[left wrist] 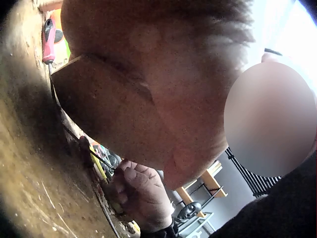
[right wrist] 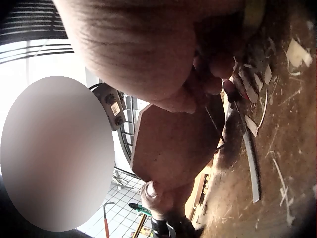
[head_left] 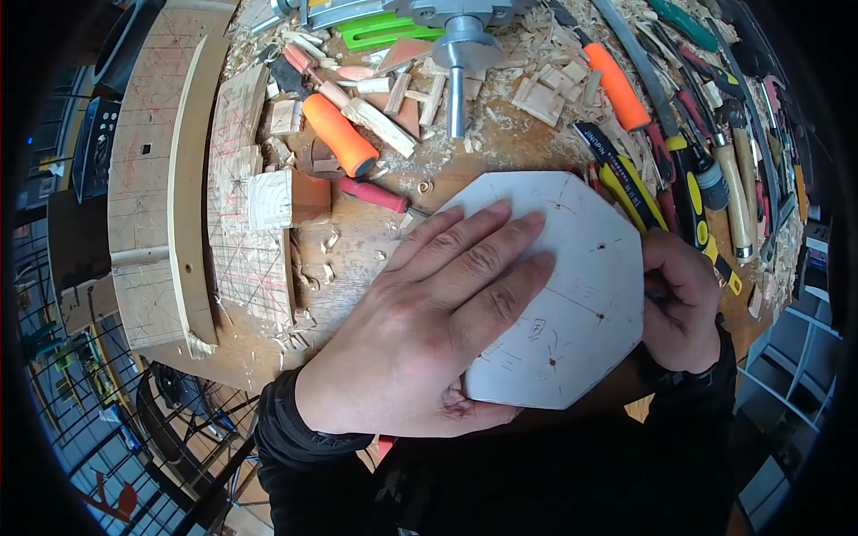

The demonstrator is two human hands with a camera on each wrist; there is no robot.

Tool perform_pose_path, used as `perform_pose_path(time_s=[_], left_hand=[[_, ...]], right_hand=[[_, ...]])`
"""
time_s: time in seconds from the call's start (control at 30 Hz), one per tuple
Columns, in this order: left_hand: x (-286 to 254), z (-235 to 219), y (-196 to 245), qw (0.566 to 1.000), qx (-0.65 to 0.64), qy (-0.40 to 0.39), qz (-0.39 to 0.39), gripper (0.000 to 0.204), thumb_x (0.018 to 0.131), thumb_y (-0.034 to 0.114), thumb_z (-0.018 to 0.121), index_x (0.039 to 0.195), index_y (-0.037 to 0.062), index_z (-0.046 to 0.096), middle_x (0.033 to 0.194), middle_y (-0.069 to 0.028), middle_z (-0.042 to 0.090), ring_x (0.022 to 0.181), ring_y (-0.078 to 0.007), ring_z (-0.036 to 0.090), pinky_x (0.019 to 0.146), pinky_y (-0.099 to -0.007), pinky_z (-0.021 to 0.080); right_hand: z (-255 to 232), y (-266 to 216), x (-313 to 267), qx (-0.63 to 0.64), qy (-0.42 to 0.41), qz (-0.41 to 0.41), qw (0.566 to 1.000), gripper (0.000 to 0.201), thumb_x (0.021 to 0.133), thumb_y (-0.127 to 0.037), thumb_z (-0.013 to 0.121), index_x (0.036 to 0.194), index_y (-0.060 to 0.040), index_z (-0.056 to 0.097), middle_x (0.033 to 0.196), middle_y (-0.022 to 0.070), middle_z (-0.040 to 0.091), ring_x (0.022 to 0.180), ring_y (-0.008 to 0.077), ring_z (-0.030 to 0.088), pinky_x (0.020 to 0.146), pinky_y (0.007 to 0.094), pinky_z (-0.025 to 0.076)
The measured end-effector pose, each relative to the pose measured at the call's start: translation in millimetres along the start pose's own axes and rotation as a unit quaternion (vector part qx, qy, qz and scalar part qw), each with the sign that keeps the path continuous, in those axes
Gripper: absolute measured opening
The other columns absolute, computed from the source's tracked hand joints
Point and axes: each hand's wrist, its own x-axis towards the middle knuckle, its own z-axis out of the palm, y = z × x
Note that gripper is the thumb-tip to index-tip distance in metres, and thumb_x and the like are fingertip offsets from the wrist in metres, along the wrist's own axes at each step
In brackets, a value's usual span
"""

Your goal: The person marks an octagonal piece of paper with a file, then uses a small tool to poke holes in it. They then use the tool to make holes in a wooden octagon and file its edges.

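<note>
A pale eight-sided board [head_left: 581, 290] with pencil lines and small holes is held tilted above the bench. My left hand [head_left: 416, 326] grips it, fingers spread over the top face and thumb at the near edge; the thumb also shows beside the board [right wrist: 173, 144] in the right wrist view. At the right edge is my right hand [head_left: 684, 299], its fingers curled. In the left wrist view, that right hand [left wrist: 143, 196] pinches a thin dark tool [left wrist: 102, 160] under the board. The tool [right wrist: 214, 124] points along the underside; its handle is hidden by the hand.
A red-handled tool [head_left: 375, 194] lies beyond the board, near an orange-handled tool [head_left: 340, 138] and wood offcuts. Knives and chisels crowd the right, including a yellow-black cutter [head_left: 630, 183]. Marked planks [head_left: 250, 205] stand left. A metal vise part [head_left: 466, 45] is at the back.
</note>
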Motion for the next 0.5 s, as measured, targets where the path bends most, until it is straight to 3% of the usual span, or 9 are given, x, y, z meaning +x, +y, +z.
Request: perform_pose_path(time_s=[0.5], left_hand=[[-0.5,-0.5,3.0,1.000,-0.002,0.004,-0.009,0.085,0.059,0.044,0.083,0.127,-0.0027,0.061,0.139,-0.0233,0.053,0.131,-0.0427,0.047,0.108,-0.0537,0.034]], right_hand=[[2.3,0.8,-1.2,0.016,0.007,-0.001,1.000,0.020,0.078,-0.004,0.071,0.095,-0.0001,0.062,0.081,0.0081,0.059,0.068,0.0207,0.062,0.061,0.0276,0.047]])
